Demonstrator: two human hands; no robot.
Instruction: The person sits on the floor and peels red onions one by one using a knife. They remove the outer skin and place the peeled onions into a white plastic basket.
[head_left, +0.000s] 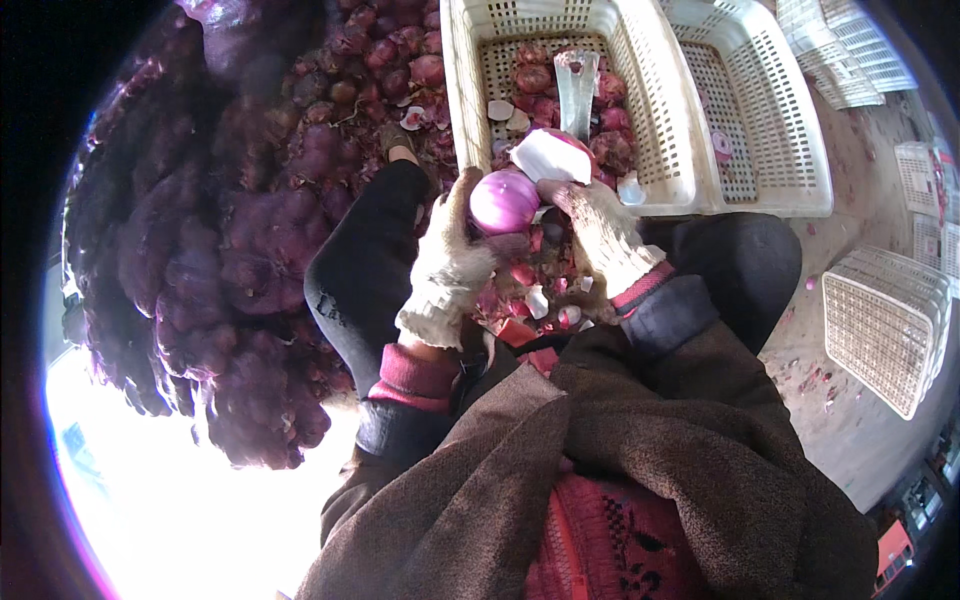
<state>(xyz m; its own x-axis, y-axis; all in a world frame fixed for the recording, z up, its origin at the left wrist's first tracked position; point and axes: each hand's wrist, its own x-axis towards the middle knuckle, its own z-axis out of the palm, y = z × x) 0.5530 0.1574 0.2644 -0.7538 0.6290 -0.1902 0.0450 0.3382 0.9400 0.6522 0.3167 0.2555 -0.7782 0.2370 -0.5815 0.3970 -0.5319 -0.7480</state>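
My left hand, in a pale knitted work glove, grips a smooth, shiny purple onion. Just right of it is my right hand, gloved alike, its thumb against the lower edge of a piece of onion skin. That piece shows a white inner side and a red rim; the fingers behind it are partly hidden. Beyond it a pale, shiny flat strip stands up, its material unclear. Past both hands, a white perforated plastic crate holds several red onions and loose skins.
Onion scraps litter the floor between my knees. Left, filled purple mesh sacks stand beside loose onions. A second crate adjoins the first, with an onion piece inside. Stacked crates stand at right.
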